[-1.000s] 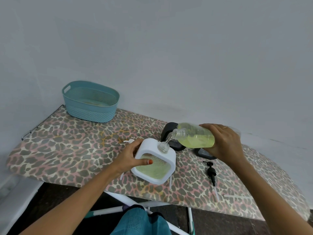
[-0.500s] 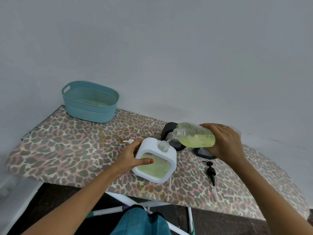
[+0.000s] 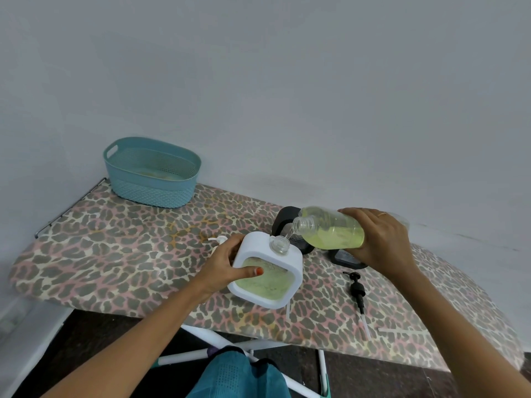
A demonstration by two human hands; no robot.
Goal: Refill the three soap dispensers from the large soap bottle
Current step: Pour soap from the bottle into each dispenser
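The left hand (image 3: 221,268) grips a white square soap dispenser with a clear window (image 3: 255,244). Its thumb lies across the window and its fingers curl round the far left side. The dispenser is tilted, with pale green soap showing behind the window. The right hand (image 3: 379,239) is curled round the base end of a large clear plastic bottle of yellow-green soap (image 3: 330,231), held almost level. The bottle's mouth sits just above the dispenser's open neck, and a thin stream runs between them.

Behind the bottle's mouth stands a black dispenser (image 3: 283,216), and under the right hand lies another black dispenser (image 3: 344,258). A black pump head with its tube (image 3: 357,288) lies near the right wrist on the leopard-print ironing-board surface (image 3: 115,254). A teal woven-look plastic basket (image 3: 152,173) sits well beyond the left hand.
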